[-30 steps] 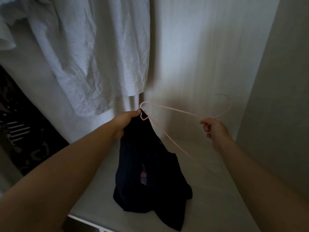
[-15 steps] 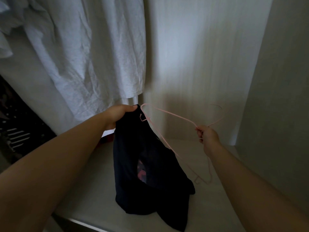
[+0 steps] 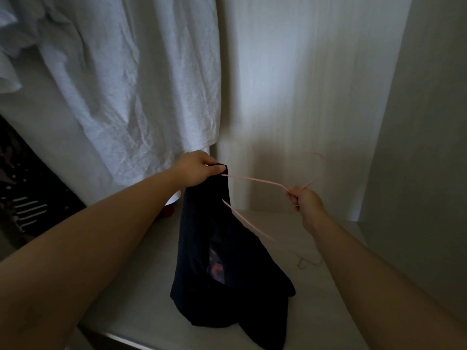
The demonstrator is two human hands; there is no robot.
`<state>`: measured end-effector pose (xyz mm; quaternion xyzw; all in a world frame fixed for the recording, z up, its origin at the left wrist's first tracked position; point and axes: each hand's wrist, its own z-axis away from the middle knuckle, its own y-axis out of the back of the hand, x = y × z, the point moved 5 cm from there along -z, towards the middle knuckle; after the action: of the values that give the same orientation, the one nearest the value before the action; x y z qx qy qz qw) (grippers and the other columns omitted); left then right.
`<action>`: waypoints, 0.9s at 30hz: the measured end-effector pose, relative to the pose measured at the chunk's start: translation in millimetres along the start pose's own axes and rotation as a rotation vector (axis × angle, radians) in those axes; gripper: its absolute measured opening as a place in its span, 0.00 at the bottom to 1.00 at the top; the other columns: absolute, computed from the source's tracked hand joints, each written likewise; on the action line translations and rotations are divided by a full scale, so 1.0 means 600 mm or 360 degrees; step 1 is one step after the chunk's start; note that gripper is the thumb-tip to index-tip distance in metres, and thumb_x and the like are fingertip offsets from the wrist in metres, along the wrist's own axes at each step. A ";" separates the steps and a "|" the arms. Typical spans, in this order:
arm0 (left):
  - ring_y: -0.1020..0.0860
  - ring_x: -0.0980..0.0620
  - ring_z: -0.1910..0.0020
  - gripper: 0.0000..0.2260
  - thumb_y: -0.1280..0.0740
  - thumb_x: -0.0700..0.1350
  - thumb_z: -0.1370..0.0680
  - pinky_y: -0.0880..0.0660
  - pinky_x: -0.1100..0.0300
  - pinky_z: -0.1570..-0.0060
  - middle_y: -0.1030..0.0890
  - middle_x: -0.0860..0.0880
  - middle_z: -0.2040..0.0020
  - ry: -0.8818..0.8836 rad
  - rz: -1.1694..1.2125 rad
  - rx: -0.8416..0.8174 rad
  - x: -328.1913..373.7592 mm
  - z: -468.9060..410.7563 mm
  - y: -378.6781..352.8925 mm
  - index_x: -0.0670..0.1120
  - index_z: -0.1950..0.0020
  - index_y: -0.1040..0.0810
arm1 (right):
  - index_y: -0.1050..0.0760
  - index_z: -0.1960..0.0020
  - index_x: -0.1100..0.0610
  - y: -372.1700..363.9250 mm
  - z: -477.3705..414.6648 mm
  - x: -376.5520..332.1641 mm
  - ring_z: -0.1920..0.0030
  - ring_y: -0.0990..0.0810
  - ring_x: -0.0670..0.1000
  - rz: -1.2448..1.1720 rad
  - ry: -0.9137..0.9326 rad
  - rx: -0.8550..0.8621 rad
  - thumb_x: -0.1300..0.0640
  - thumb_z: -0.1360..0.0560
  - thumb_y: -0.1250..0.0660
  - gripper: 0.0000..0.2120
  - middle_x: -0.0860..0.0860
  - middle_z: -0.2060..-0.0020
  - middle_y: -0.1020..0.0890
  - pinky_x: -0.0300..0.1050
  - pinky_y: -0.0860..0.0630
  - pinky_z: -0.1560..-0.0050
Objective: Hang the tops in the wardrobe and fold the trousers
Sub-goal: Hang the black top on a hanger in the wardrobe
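Black top [image 3: 227, 248]: it hangs from its upper edge, which is held up. Its lower part lies crumpled on the shelf. A pink printed patch shows in the opening in its middle.
Left hand [image 3: 199, 170]: at the highest point of the black top. Thumb and fingers are pressed together and pinch the cloth edge.
Right hand [image 3: 304, 198]: to the right of the black top and apart from it. The fingers are curled round the thin hanger, just under its hook.
Pink wire hanger [image 3: 257, 181]: one arm runs from the right hand into the upper edge of the black top, beside the left thumb. The other wire comes out of the top lower down and slants to the right. The hook above the right hand is blurred.
Shelf [image 3: 328, 311]: a pale, smooth board under the black top. Its front edge shows below and left of the top.
Back wall [image 3: 303, 84]: a pale panel with fine upright grain behind the black top, with a lighter patch of light on it.
Side wall [image 3: 424, 122]: a plain pale panel, far to the right of the black top.
White shirt [image 3: 141, 97]: creased, it hangs above and left of the black top, its hem near the left hand.
Dark patterned garments [image 3: 22, 198]: far left of the black top, striped and dotted, in shadow.
Red thing [image 3: 168, 210]: small, just left of the black top; I cannot tell what it is.
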<state>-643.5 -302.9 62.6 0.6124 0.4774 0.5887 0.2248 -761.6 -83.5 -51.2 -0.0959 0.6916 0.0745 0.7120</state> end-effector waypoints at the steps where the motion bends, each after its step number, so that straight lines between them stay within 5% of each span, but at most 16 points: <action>1: 0.22 0.52 0.54 0.06 0.33 0.53 0.24 0.28 0.62 0.48 0.19 0.50 0.55 -0.0050 -0.0036 0.0018 0.005 -0.001 -0.003 0.54 0.56 0.19 | 0.31 0.69 0.58 -0.004 0.000 -0.007 0.71 0.40 0.47 0.0054 0.0036 -0.0023 0.64 0.21 0.42 0.18 0.51 0.76 0.35 0.38 0.44 0.70; 5: 0.25 0.62 0.65 0.06 0.33 0.53 0.23 0.32 0.76 0.65 0.22 0.57 0.63 -0.0188 -0.0002 0.0080 0.031 -0.001 -0.014 0.53 0.54 0.18 | 0.29 0.68 0.56 -0.023 0.001 -0.024 0.71 0.38 0.46 0.0180 0.0156 -0.0113 0.63 0.21 0.41 0.17 0.50 0.73 0.34 0.38 0.42 0.69; 8: 0.25 0.61 0.66 0.06 0.33 0.54 0.23 0.32 0.69 0.64 0.22 0.58 0.65 -0.0319 -0.0066 0.0099 0.045 0.003 -0.015 0.56 0.59 0.20 | 0.28 0.66 0.54 -0.032 0.004 -0.028 0.69 0.35 0.45 0.0178 0.0192 -0.0132 0.62 0.21 0.39 0.15 0.48 0.72 0.31 0.37 0.40 0.68; 12: 0.25 0.55 0.59 0.11 0.36 0.55 0.22 0.28 0.60 0.54 0.25 0.56 0.61 -0.0429 -0.0262 0.0110 0.030 0.004 -0.004 0.51 0.51 0.17 | 0.28 0.67 0.54 -0.013 -0.005 -0.037 0.70 0.36 0.44 0.0128 0.0176 -0.0028 0.61 0.21 0.40 0.15 0.47 0.75 0.31 0.37 0.41 0.69; 16: 0.28 0.52 0.61 0.17 0.46 0.53 0.18 0.35 0.58 0.59 0.29 0.53 0.65 -0.0414 -0.0586 0.0038 0.021 0.012 0.003 0.48 0.62 0.30 | 0.28 0.67 0.54 0.003 -0.018 -0.042 0.70 0.37 0.47 0.0160 0.0142 0.0011 0.60 0.21 0.40 0.16 0.50 0.73 0.34 0.40 0.43 0.68; 19: 0.28 0.53 0.66 0.19 0.44 0.54 0.18 0.32 0.57 0.58 0.27 0.50 0.68 -0.0314 -0.0391 0.0005 0.015 0.012 0.015 0.51 0.68 0.32 | 0.29 0.67 0.54 0.004 -0.021 -0.044 0.71 0.39 0.47 0.0177 0.0139 -0.0032 0.59 0.21 0.41 0.16 0.51 0.73 0.36 0.40 0.43 0.69; 27: 0.29 0.58 0.69 0.13 0.39 0.55 0.20 0.29 0.57 0.58 0.28 0.55 0.70 -0.0423 -0.0646 -0.0046 0.040 0.017 0.013 0.48 0.55 0.21 | 0.30 0.68 0.52 -0.029 -0.015 -0.075 0.69 0.36 0.47 0.0421 0.0276 -0.0087 0.59 0.21 0.41 0.17 0.50 0.71 0.32 0.39 0.41 0.67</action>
<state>-635.0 -283.1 79.3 0.5728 0.5483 0.4524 0.4082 -767.5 -101.0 -5.6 -0.0296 0.7549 0.1779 0.6306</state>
